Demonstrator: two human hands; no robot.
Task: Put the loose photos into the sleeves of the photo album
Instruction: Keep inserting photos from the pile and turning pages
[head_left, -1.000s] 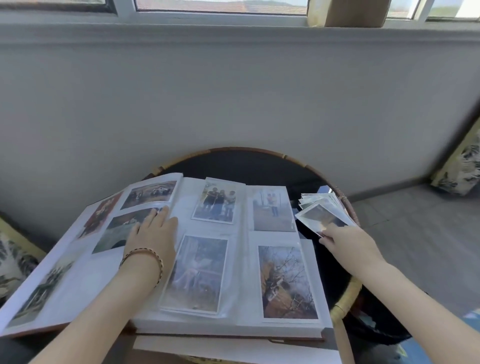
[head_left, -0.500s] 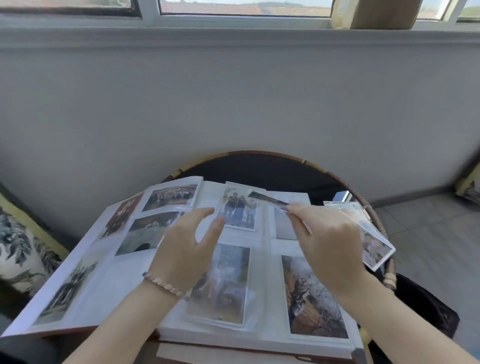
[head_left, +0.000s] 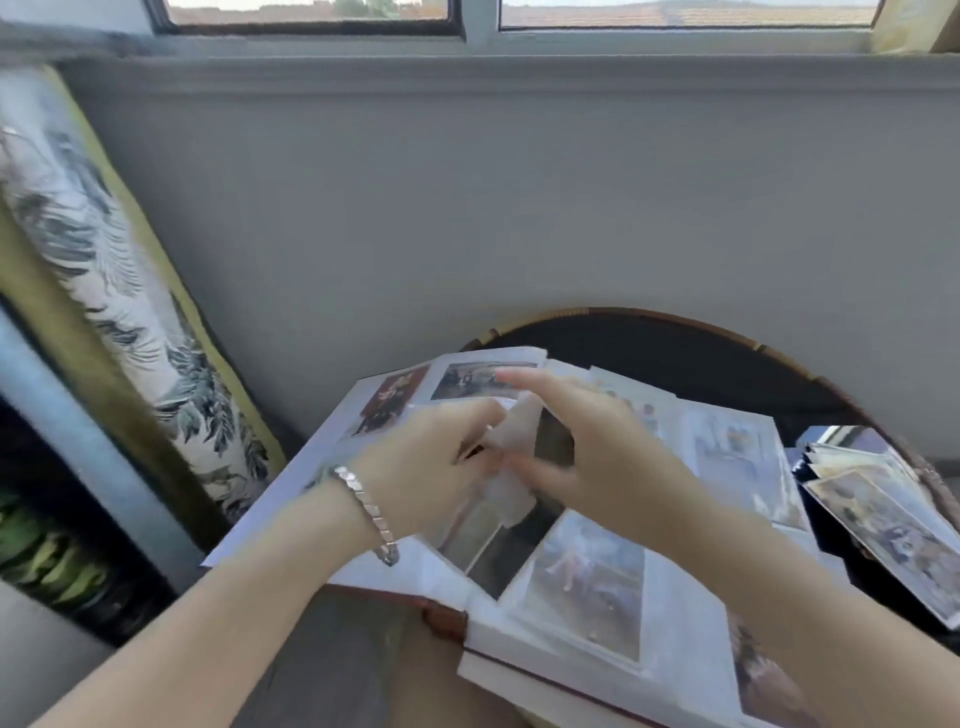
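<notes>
Rattan table (head_left: 675, 318) by wall, album (head_left: 685, 618) open — left hand (head_left: 431, 467) pinches a sleeve (head_left: 513, 436), likely opening it; right hand (head_left: 608, 457) splayed (grip unreadable, blur), loose photos (head_left: 883, 519) alongside.

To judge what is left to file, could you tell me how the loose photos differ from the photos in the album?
The loose photos lie fanned and overlapping on the table; the album photos lie singly, side by side. The loose photos are bare; the album photos sit under clear sleeves. Both are colour prints.
</notes>
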